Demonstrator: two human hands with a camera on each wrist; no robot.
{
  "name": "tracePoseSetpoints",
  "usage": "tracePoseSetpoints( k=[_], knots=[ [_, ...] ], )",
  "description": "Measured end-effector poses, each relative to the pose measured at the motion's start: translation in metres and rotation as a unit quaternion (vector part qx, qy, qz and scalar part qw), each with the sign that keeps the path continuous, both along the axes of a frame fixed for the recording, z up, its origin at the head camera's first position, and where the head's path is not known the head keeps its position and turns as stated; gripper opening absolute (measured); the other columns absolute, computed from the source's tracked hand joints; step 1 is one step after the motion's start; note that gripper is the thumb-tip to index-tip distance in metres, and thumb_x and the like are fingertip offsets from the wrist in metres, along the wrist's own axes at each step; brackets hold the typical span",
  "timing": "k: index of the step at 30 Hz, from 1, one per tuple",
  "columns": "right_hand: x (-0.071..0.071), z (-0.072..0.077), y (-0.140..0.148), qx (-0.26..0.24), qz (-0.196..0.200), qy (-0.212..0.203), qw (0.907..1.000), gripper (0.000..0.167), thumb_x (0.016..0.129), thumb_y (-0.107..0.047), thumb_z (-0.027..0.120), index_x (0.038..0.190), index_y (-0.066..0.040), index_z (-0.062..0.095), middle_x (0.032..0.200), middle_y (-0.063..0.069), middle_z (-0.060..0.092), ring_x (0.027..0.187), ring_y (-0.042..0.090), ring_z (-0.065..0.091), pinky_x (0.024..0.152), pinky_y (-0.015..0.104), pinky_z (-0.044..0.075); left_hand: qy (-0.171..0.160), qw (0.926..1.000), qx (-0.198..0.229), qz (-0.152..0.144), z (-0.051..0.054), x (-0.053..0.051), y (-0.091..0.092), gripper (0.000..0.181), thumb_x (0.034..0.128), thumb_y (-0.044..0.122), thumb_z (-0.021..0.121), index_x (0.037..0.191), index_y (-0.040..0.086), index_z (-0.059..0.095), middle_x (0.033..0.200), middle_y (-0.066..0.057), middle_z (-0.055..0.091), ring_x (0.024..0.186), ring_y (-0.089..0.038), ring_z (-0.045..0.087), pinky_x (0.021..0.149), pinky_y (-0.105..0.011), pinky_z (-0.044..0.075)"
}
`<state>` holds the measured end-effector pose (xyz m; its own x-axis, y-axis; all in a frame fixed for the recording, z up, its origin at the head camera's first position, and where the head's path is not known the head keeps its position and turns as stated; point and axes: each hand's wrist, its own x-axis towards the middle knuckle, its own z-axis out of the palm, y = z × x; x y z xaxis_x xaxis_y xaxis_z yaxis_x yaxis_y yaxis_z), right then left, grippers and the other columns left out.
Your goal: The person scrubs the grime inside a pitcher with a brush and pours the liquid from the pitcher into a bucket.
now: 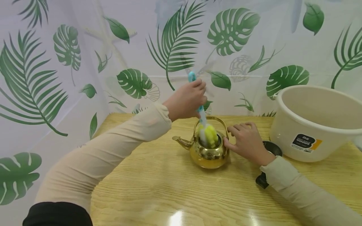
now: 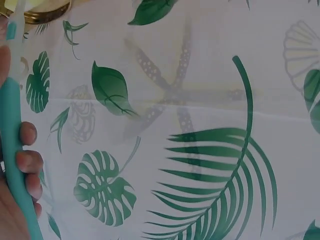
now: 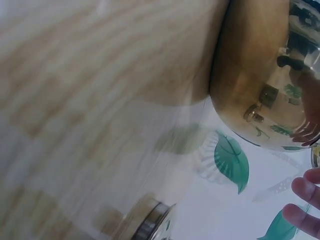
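A shiny gold kettle [image 1: 209, 158] stands upright on the wooden table, its spout toward the left and its top uncovered. My left hand [image 1: 188, 99] grips the blue handle of a cleaning brush [image 1: 210, 133] from above. The brush's yellow and white sponge head sits in the kettle's mouth, its lower end hidden inside. In the left wrist view, curled fingers wrap the brush's teal handle [image 2: 14, 135]. With thumb near the rim and fingers at the arched handle's base, my right hand [image 1: 245, 139] holds the kettle's right side. The right wrist view shows the kettle's polished side [image 3: 260, 75] and some fingertips [image 3: 300, 187].
A large cream bucket [image 1: 299, 128] stands at the right. Under my right wrist lies a black round object [image 1: 273, 148], partly covered; a black piece [image 1: 262, 181] shows nearer me. A leaf-patterned sheet [image 1: 175, 37] hangs behind the table [image 1: 158, 188].
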<state>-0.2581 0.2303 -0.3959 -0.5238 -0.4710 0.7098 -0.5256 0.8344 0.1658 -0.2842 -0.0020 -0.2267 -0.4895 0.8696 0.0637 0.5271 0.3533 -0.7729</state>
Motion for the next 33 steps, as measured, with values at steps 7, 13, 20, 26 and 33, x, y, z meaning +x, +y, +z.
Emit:
tracePoseSetpoints(
  k=[7, 13, 20, 26, 33],
  knots=[
    [-0.003, 0.0, 0.004, 0.005, -0.008, 0.007, 0.9999, 0.035, 0.083, -0.041, 0.045, 0.072, -0.009, 0.055, 0.059, 0.002, 0.054, 0.056, 0.024, 0.055, 0.072, 0.052, 0.044, -0.02, 0.9968, 0.072, 0.028, -0.014, 0.0, 0.0, 0.057, 0.0743, 0.069, 0.06, 0.088, 0.014, 0.066, 0.098, -0.004, 0.068, 0.106, -0.023, 0.054, 0.098, -0.033, 0.033],
    [-0.003, -0.002, 0.005, 0.002, -0.008, -0.001, 1.0, 0.033, 0.082, -0.04, 0.049, 0.073, -0.009, 0.055, 0.061, 0.003, 0.055, 0.057, 0.024, 0.055, 0.072, 0.052, 0.044, -0.048, 0.9939, 0.086, 0.049, -0.021, -0.001, 0.0, 0.057, 0.0749, 0.071, 0.057, 0.087, 0.015, 0.064, 0.092, 0.0, 0.065, 0.101, -0.022, 0.052, 0.094, -0.033, 0.034],
    [-0.001, -0.002, 0.003, 0.005, -0.01, -0.003, 0.9999, 0.027, 0.078, -0.035, 0.055, 0.077, -0.008, 0.057, 0.061, 0.003, 0.055, 0.059, 0.025, 0.056, 0.071, 0.052, 0.045, -0.091, 0.9932, 0.072, 0.005, -0.028, -0.003, -0.002, 0.058, 0.0753, 0.071, 0.056, 0.088, 0.016, 0.064, 0.093, 0.001, 0.066, 0.095, -0.02, 0.054, 0.092, -0.034, 0.033],
    [0.0, -0.001, 0.0, 0.01, -0.005, -0.009, 0.9999, 0.026, 0.079, -0.036, 0.055, 0.077, -0.01, 0.056, 0.062, 0.002, 0.056, 0.06, 0.025, 0.056, 0.072, 0.052, 0.044, -0.107, 0.9932, 0.037, -0.027, -0.029, -0.013, -0.01, 0.061, 0.0739, 0.073, 0.055, 0.095, 0.018, 0.068, 0.095, 0.001, 0.066, 0.094, -0.021, 0.052, 0.091, -0.033, 0.032],
    [-0.001, -0.001, -0.001, 0.008, 0.0, -0.004, 1.0, 0.025, 0.079, -0.035, 0.055, 0.076, -0.011, 0.055, 0.063, 0.002, 0.057, 0.06, 0.025, 0.056, 0.072, 0.051, 0.043, -0.035, 0.9987, -0.02, -0.031, -0.023, -0.004, -0.005, 0.06, 0.0759, 0.072, 0.054, 0.095, 0.016, 0.068, 0.099, 0.0, 0.068, 0.098, -0.021, 0.051, 0.094, -0.032, 0.032]
  ],
)
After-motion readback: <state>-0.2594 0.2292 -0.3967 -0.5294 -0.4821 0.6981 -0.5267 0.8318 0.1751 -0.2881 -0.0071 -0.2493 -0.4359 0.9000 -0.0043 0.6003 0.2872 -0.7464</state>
